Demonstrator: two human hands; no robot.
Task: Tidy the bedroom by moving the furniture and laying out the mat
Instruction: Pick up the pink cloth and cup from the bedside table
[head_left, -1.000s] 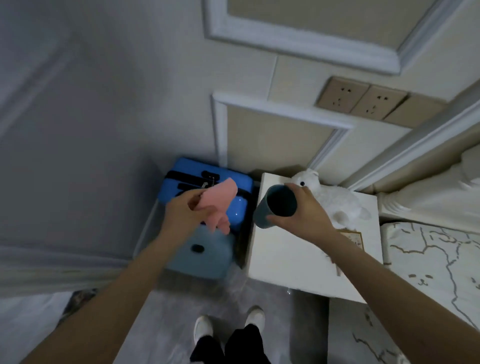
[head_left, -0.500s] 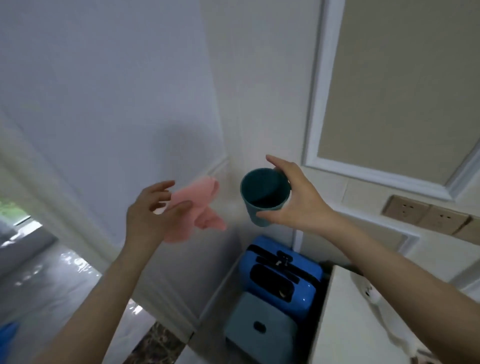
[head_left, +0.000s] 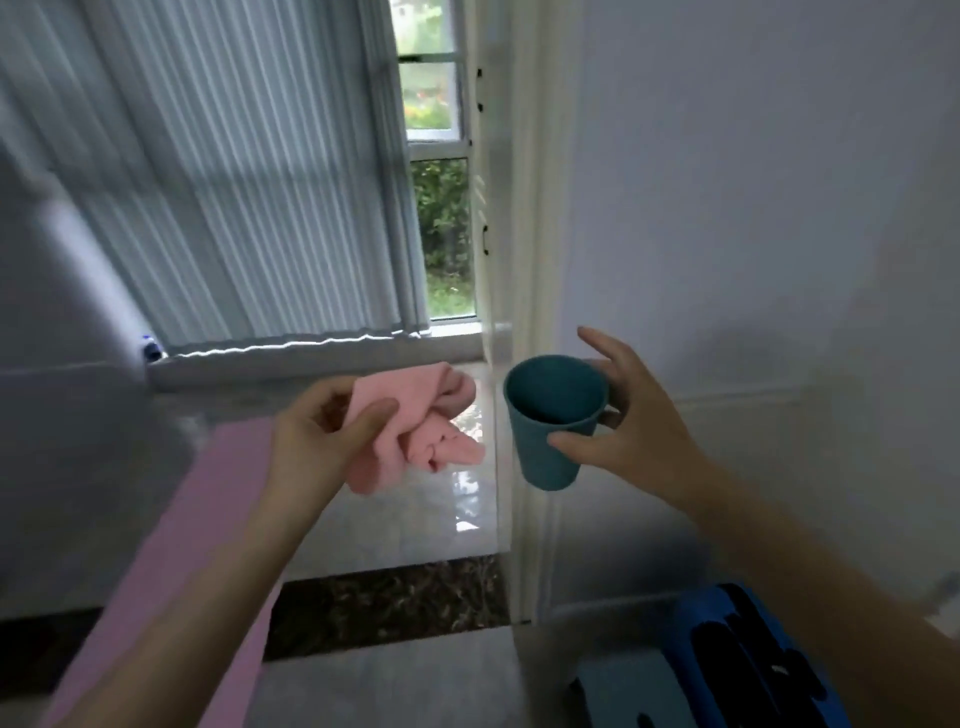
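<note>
The mat (head_left: 171, 561) is a flat, pale pink strip with a dull, slightly purplish surface. It lies on the floor (head_left: 415, 525) at the lower left and runs from the bottom edge of the view up toward the curtain (head_left: 234, 171); its far end is near the left hand, and much of its length is hidden under the left forearm.

Both hands are raised above the floor, apart from the mat. The left hand (head_left: 317, 441) hangs over the mat's far end, its fingers and thumb curled round a crumpled pink cloth (head_left: 415, 436) that spills out to the right of the fist. The right hand (head_left: 623, 431) is well to the right of the mat, near the white door frame (head_left: 530, 260); it holds a teal cup (head_left: 550, 421) by its side, thumb at the front and fingers behind, the mouth of the cup tilted toward the camera.

A dark marble threshold (head_left: 395, 603) crosses the floor beside the mat. A blue suitcase (head_left: 748, 670) stands at the lower right against the wall (head_left: 753, 182).
</note>
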